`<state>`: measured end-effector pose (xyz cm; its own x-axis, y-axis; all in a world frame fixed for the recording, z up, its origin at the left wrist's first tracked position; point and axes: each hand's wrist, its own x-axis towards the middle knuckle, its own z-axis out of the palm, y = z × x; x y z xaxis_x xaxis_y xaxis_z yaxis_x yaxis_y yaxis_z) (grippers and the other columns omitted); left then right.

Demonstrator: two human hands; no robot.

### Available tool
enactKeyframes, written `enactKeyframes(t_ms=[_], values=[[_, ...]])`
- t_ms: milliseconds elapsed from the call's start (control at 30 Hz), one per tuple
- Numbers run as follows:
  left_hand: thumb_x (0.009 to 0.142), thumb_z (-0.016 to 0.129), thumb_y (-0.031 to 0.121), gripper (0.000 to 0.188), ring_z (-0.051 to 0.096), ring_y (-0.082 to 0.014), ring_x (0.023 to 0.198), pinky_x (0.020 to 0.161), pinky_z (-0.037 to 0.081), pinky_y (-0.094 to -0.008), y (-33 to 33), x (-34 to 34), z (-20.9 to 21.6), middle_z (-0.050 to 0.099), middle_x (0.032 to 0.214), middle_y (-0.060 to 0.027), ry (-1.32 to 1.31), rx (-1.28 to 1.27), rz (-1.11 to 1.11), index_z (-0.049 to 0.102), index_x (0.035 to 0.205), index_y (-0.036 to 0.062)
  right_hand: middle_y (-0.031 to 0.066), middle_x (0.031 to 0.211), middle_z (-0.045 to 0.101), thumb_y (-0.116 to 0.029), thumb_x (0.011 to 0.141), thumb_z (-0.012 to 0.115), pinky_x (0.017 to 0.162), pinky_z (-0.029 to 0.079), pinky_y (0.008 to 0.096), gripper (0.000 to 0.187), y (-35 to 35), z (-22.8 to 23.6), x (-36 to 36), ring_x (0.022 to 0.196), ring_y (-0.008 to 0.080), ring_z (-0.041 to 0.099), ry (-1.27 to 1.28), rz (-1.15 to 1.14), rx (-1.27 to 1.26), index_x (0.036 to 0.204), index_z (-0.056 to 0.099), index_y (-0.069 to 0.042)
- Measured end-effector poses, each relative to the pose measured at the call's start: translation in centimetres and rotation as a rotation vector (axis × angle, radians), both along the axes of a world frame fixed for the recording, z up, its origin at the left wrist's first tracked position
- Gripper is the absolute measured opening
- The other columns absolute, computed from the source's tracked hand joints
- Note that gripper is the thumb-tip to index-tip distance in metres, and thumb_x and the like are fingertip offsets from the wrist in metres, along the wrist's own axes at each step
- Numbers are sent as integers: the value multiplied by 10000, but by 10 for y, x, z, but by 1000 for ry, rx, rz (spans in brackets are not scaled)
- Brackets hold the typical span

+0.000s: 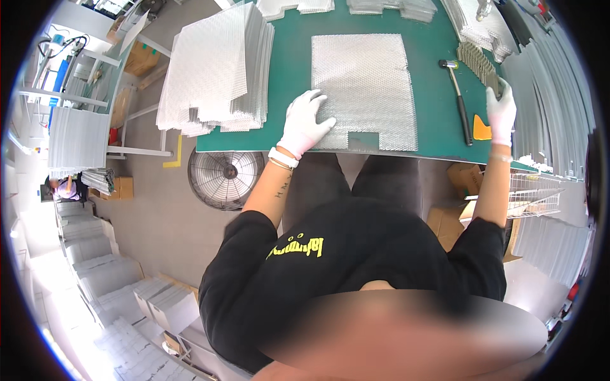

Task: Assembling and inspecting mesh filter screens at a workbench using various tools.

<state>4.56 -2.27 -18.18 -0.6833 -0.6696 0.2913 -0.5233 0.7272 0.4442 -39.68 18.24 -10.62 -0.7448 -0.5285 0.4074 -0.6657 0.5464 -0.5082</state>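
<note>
A silvery expanded-mesh sheet (365, 89) with a notch in its near edge lies flat on the green tabletop (289, 60). My left hand (307, 125), in a white glove, rests on its left edge with the fingers spread. At the right, my gloved right hand (502, 113) closes on a small grey-brown flat piece (492, 79) at the near end of a row of similar pieces (475, 60). Just left of that hand lie a hammer (462, 105) with a black handle and an orange flat scraper (481, 127).
A tall stack of mesh sheets (213, 70) stands at the table's left. More mesh stacks (394, 7) line its far edge. Grey sheets (553, 108) are packed along the right. A floor fan (227, 180) stands below the table's left corner, and cardboard boxes (447, 223) sit beneath the right.
</note>
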Motion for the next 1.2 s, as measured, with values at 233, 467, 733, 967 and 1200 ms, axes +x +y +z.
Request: enactKeyframes(t_ms=[233,467,733,967,1200], values=[[761,766,377,565,491,-310,1298,1110,350,-465,44,0,13,570,1353,-116,-12,9,-87,643,1231,88,34,946,597,-141,846,700,816,486,293,250,40,-13,198,879,121,559,-900,744,-15,1050,596,-39],[846,724,259,536,430,-417,1311,1137,284,-523,67,13,42,540,1352,-186,184,-211,58,575,1321,58,43,950,572,-72,866,649,817,470,297,280,74,-81,260,878,128,554,-1212,974,289,1123,547,-30],[991,564,302,293,681,-351,834,744,542,-424,113,69,4,690,869,-182,70,562,239,654,1104,47,225,773,648,-178,812,609,683,532,491,641,43,-62,293,721,407,659,-572,845,445,1400,420,-6],[1038,484,317,378,694,-207,793,751,539,-342,115,37,-12,717,899,-138,109,823,136,583,1119,-38,202,701,650,-142,794,609,630,543,472,339,9,-44,304,675,376,675,-328,815,666,1043,511,65],[1059,428,293,334,677,-185,777,758,530,-320,123,31,-22,719,901,-108,314,1143,168,566,1117,-6,206,689,649,-146,814,609,628,548,465,286,9,-47,309,661,371,676,-324,720,661,997,510,50]])
